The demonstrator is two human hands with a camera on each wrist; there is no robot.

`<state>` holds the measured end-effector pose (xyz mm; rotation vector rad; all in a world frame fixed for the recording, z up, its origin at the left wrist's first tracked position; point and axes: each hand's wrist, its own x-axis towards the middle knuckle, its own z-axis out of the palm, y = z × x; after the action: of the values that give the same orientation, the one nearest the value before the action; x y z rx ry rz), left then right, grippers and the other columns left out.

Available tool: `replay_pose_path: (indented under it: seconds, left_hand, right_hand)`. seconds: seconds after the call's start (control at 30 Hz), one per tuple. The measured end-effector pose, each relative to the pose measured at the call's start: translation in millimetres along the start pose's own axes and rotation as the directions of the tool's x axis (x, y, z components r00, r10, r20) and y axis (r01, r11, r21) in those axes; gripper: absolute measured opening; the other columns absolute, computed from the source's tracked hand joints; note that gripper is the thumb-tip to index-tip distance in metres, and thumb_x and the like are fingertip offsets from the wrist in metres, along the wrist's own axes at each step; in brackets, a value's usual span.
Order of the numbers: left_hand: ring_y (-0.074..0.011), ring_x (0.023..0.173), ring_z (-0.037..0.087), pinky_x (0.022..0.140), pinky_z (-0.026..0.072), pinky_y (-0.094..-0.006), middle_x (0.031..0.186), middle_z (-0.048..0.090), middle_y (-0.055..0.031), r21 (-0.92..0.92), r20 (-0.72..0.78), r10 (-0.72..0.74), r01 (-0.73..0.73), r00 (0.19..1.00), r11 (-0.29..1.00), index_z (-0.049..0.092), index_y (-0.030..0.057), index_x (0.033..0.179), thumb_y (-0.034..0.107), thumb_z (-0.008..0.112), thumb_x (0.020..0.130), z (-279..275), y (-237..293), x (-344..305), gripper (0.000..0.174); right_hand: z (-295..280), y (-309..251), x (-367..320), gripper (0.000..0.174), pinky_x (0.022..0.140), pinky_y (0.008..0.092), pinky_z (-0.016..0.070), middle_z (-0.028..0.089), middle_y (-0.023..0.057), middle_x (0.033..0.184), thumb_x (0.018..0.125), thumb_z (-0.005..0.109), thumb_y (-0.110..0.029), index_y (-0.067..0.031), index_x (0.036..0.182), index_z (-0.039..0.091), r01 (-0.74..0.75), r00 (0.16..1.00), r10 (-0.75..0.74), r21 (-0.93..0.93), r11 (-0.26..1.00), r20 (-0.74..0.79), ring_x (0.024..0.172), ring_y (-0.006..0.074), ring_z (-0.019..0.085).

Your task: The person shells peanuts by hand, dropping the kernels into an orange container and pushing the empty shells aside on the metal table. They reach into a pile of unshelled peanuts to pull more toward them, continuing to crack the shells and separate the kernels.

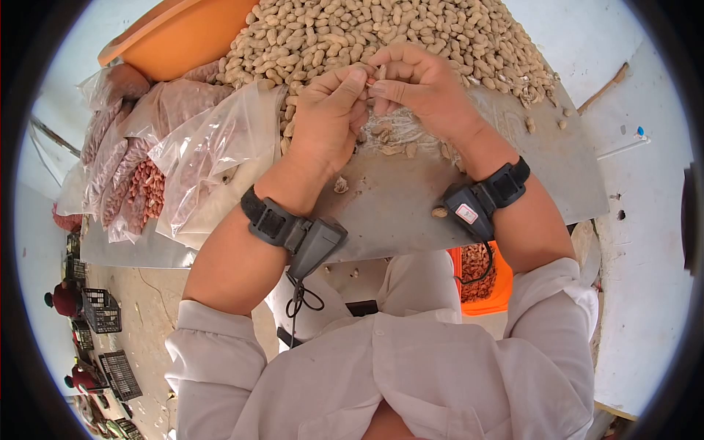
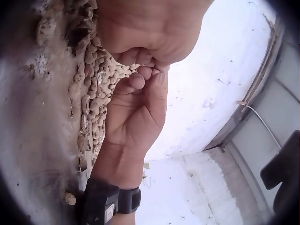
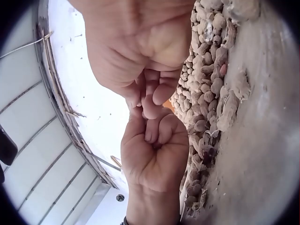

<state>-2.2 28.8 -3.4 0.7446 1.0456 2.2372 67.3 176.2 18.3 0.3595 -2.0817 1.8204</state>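
Both hands meet at the fingertips over the near edge of the peanut heap [image 1: 367,33]. Between them sits a small peanut [image 1: 381,72], with a bit of reddish kernel showing at the fingertips. My left hand [image 1: 330,110] pinches it from the left, thumb on top. From the right, my right hand [image 1: 425,88] pinches the same peanut with thumb and forefinger. The wrist views show the left hand [image 3: 157,150] and right hand [image 2: 136,108] with fingers curled in, hiding most of the peanut.
Bits of shell [image 1: 392,149] lie below the hands on the grey table [image 1: 396,198]. Clear bags of red kernels [image 1: 147,183] fill the left side, beneath an orange basin [image 1: 183,37]. An orange container [image 1: 499,290] of reddish kernels stands below the table's front edge.
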Motion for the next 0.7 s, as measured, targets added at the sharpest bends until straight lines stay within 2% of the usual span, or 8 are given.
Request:
replay_pose_path:
  seconds: [0.07, 0.17, 0.27, 0.37, 0.47, 0.57, 0.7]
  left_hand:
    - [-0.0031, 0.052, 0.037, 0.045, 0.03, -0.0173, 0.072, 0.054, 0.0008, -0.065, 0.027, -0.023, 0.024, 0.999, 0.998, 0.059, 0.001, 0.091, 0.013, 0.049, 0.093, -3.2, -1.0, 2.0, 0.016]
    - [-0.0045, 0.052, 0.034, 0.047, 0.0286, -0.0179, 0.074, 0.05, 0.001, -0.115, -0.006, -0.089, 0.088, 0.996, 0.99, 0.056, 0.0022, 0.091, 0.014, 0.046, 0.095, 1.4, 1.6, 1.2, 0.016]
    - [-0.0048, 0.053, 0.034, 0.046, 0.0286, -0.0183, 0.074, 0.05, -0.0002, -0.151, -0.007, -0.145, 0.142, 0.989, 0.978, 0.054, 0.0019, 0.09, 0.012, 0.045, 0.094, -1.1, 2.3, 2.4, 0.014]
    - [-0.006, 0.053, 0.035, 0.046, 0.0287, -0.0187, 0.073, 0.049, -0.0015, -0.208, -0.038, -0.234, 0.221, 0.972, 0.953, 0.053, 0.0016, 0.086, 0.011, 0.045, 0.093, -6.7, -3.3, 5.0, 0.014]
    - [-0.0075, 0.053, 0.036, 0.046, 0.0287, -0.0189, 0.07, 0.047, -0.0019, -0.234, -0.069, -0.281, 0.258, 0.957, 0.938, 0.05, 0.0017, 0.081, 0.012, 0.046, 0.091, -0.8, 1.1, 1.2, 0.015]
    - [-0.0084, 0.052, 0.036, 0.045, 0.0294, -0.0193, 0.069, 0.045, -0.0017, -0.234, -0.056, -0.323, 0.303, 0.945, 0.924, 0.049, 0.0014, 0.077, 0.012, 0.048, 0.09, 0.7, 2.9, 0.4, 0.017]
    - [-0.008, 0.051, 0.036, 0.044, 0.0299, -0.0195, 0.068, 0.047, -0.0028, -0.304, -0.05, -0.378, 0.347, 0.924, 0.887, 0.049, 0.0009, 0.076, 0.012, 0.048, 0.089, -1.4, 1.6, 1.7, 0.017]
  right_hand:
    - [-1.3, 4.8, 2.3, 0.019, 0.062, 0.0231, 0.05, 0.065, 0.0069, 0.077, 0.08, 0.059, -0.001, 0.0015, 0.099, 0.059, 0.06, 0.998, -0.061, -0.019, 0.998, -0.035, 0.068, 0.0109, 0.061]
    - [1.8, 0.7, 0.3, 0.016, 0.063, 0.0227, 0.05, 0.064, 0.0063, 0.08, 0.078, 0.061, 0.0, 0.0025, 0.094, 0.061, 0.065, 0.997, -0.067, -0.048, 0.997, -0.042, 0.069, 0.0102, 0.06]
    - [2.8, 1.0, -1.5, 0.016, 0.063, 0.0209, 0.0478, 0.063, 0.003, 0.086, 0.079, 0.063, 0.001, -0.0015, 0.095, 0.062, 0.075, 0.995, -0.086, -0.208, 0.975, -0.047, 0.072, 0.0069, 0.057]
    - [4.2, -4.3, -2.3, 0.016, 0.063, 0.0205, 0.0472, 0.062, 0.0022, 0.088, 0.077, 0.062, 0.004, -0.0025, 0.091, 0.063, 0.222, 0.968, -0.252, -0.525, 0.822, 0.015, 0.073, 0.0069, 0.056]
    - [5.7, -3.1, -0.5, 0.016, 0.062, 0.0212, 0.0472, 0.061, 0.0024, 0.087, 0.076, 0.06, 0.004, -0.0037, 0.09, 0.063, 0.341, 0.927, -0.369, -0.541, 0.769, 0.059, 0.072, 0.0082, 0.056]
    - [3.3, -2.7, -0.6, 0.017, 0.062, 0.022, 0.0474, 0.061, 0.0031, 0.083, 0.075, 0.061, 0.002, -0.0045, 0.091, 0.063, 0.365, 0.912, -0.402, -0.599, 0.712, 0.079, 0.07, 0.0097, 0.057]
    - [2.6, -1.4, -0.5, 0.017, 0.06, 0.0229, 0.0472, 0.06, 0.0028, 0.08, 0.075, 0.062, 0.0, -0.0052, 0.091, 0.063, 0.337, 0.922, -0.381, -0.623, 0.706, 0.068, 0.068, 0.01, 0.057]
